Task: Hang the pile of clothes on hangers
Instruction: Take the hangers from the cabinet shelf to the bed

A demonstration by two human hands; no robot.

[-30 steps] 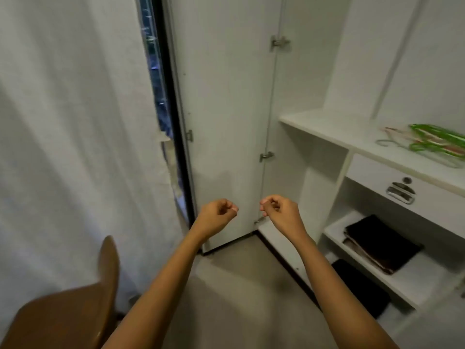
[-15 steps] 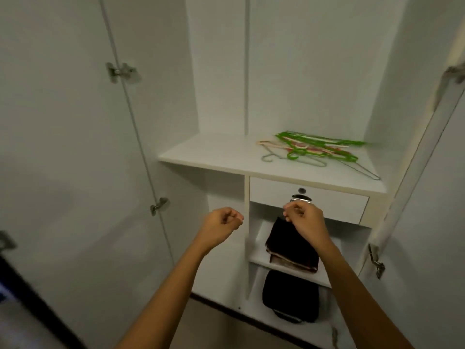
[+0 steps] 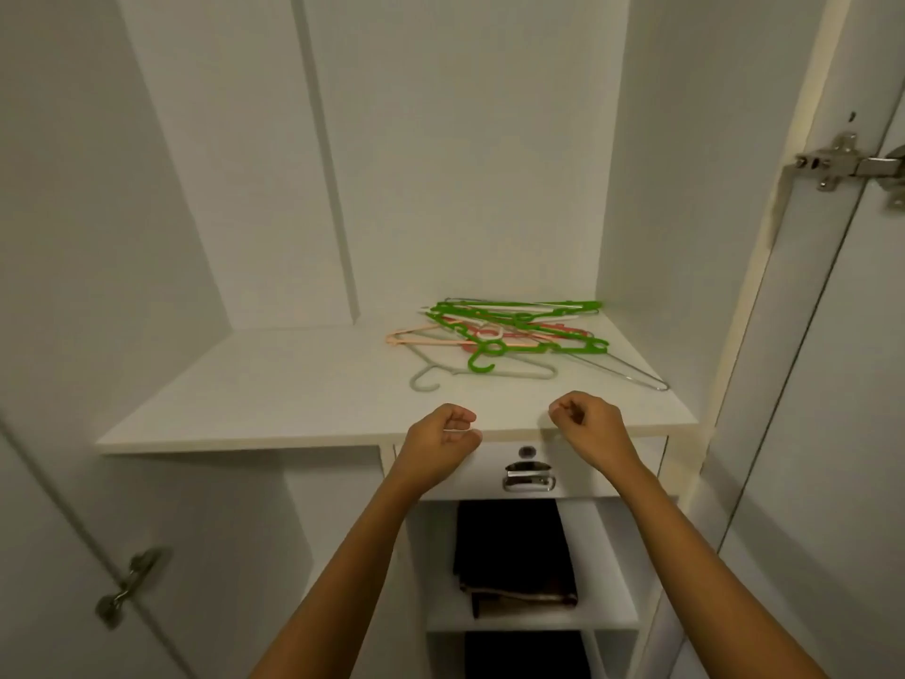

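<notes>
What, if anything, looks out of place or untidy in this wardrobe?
The hangers lie flat in a tangled, crisscrossed heap on the right of the shelf, none hanging up. A wire hanger sticks out of the heap toward the shelf's right front. The folded dark clothes below look neat; nothing seems damaged.

Home bedroom wardrobe (image 3: 440, 164): w/ hangers (image 3: 514, 335), folded clothes (image 3: 512, 546), drawer (image 3: 578, 475).

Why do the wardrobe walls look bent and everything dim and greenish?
Head view: the wide-angle lens bows the straight edges of the wardrobe toward the borders; dim, even light leaves a greenish-grey cast; the hangers look sharp, the lower-left hinge blurred.
</notes>
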